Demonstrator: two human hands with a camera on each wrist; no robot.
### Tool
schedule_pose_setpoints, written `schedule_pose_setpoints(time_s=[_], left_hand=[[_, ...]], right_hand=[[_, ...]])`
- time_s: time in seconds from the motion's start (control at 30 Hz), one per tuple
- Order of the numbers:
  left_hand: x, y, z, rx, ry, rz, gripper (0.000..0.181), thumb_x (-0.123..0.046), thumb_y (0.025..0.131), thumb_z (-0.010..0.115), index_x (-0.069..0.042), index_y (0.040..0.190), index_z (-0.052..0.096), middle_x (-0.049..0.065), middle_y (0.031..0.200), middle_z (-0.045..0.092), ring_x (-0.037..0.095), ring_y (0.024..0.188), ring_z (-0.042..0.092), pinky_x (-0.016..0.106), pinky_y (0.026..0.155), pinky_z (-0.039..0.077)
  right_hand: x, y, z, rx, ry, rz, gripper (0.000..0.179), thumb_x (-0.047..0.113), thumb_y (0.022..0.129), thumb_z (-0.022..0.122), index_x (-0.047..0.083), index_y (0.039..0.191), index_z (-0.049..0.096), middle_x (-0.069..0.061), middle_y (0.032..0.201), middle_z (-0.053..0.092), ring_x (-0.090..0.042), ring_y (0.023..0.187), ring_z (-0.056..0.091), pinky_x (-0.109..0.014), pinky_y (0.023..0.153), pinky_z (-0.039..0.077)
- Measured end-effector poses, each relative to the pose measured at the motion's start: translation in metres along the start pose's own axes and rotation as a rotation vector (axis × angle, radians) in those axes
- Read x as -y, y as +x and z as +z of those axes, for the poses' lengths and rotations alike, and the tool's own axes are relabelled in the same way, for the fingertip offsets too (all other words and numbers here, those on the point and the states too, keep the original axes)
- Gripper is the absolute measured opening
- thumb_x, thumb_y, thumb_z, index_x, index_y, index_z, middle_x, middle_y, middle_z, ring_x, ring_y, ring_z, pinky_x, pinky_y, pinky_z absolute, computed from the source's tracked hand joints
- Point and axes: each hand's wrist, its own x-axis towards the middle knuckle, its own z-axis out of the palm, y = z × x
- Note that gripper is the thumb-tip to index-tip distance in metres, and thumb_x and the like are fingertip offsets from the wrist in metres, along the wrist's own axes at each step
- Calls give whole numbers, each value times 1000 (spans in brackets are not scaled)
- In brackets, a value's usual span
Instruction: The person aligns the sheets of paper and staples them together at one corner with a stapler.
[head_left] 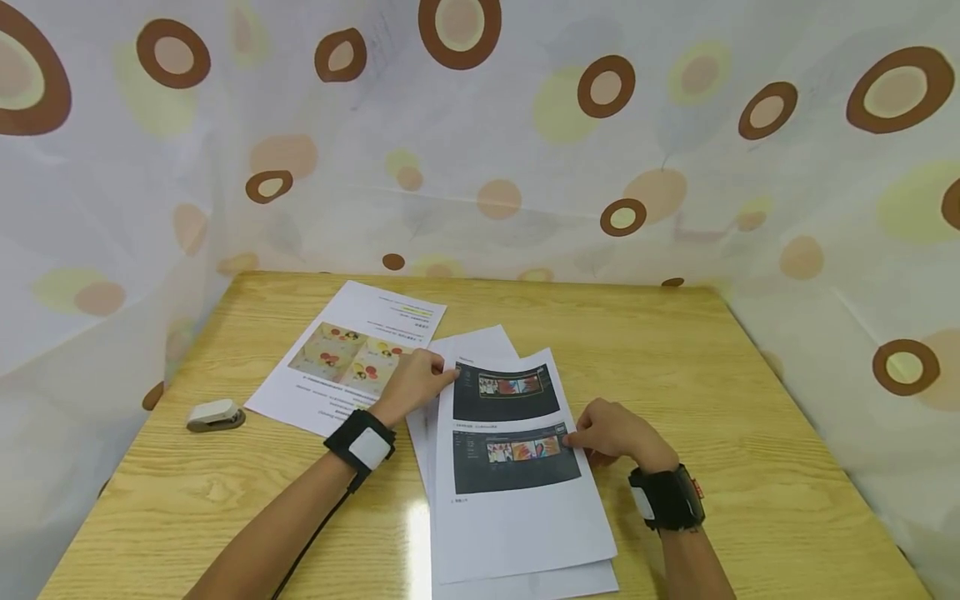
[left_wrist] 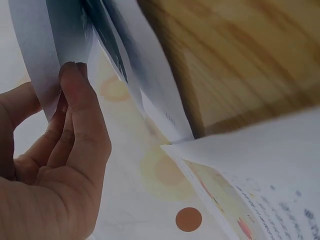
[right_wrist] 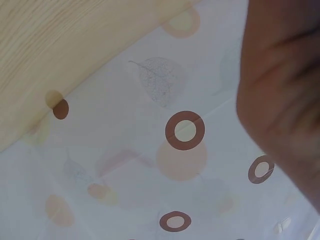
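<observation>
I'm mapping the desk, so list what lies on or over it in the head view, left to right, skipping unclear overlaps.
Stapler → sheet with red-and-yellow pictures → sheet with two dark screenshots → right hand → right wristband.

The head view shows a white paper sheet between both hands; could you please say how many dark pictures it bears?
2: the upper dark rectangular picture, near the left hand; the lower dark rectangular picture, near the right hand. White paper underneath may hide more.
</observation>
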Motion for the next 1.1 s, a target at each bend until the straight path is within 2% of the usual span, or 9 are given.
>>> schedule_pose_setpoints(time_s=[0.17, 0.33, 0.7, 0.97, 1.1], left_hand=[[2, -1, 1, 14, 29, -11, 45, -19, 95, 69, -11, 56, 48, -4, 52, 35, 10, 47, 34, 24, 48, 25], [3, -4, 1, 45, 45, -20, 45, -18, 95, 67, -11, 56, 45, -3, 53, 36, 11, 48, 36, 24, 47, 26], [-1, -6, -3, 148, 105, -59, 29, -17, 94, 68, -4, 69, 59, 1, 60, 49, 14, 53, 46, 25, 48, 33], [-4, -7, -3, 202, 136, -77, 20, -15, 92, 67, -1, 78, 66, 5, 64, 57, 15, 54, 52, 25, 48, 37], [-6, -9, -3, 214, 149, -83, 18, -14, 92, 67, 2, 83, 68, 6, 67, 60, 16, 55, 53, 26, 49, 39]], right_hand=[[-1, 0, 2, 28, 9, 20, 21, 14, 93, 68, -1, 80, 74, -6, 68, 68, -20, 58, 67, -35, 57, 56], [-1, 0, 2, 53, -7, 17, 20, 13, 94, 67, -1, 81, 74, -6, 69, 68, -21, 58, 67, -35, 56, 56], [-3, 3, 3, 78, -70, 5, 20, 13, 93, 68, 3, 75, 71, -3, 62, 61, -16, 54, 58, -31, 52, 51], [-3, 2, 2, 108, -47, -4, 23, 10, 92, 68, 1, 71, 70, -6, 62, 64, -17, 54, 61, -32, 53, 52], [-3, 3, 3, 115, -50, 25, 21, 10, 92, 69, 2, 72, 71, -6, 62, 65, -17, 55, 63, -32, 54, 53]])
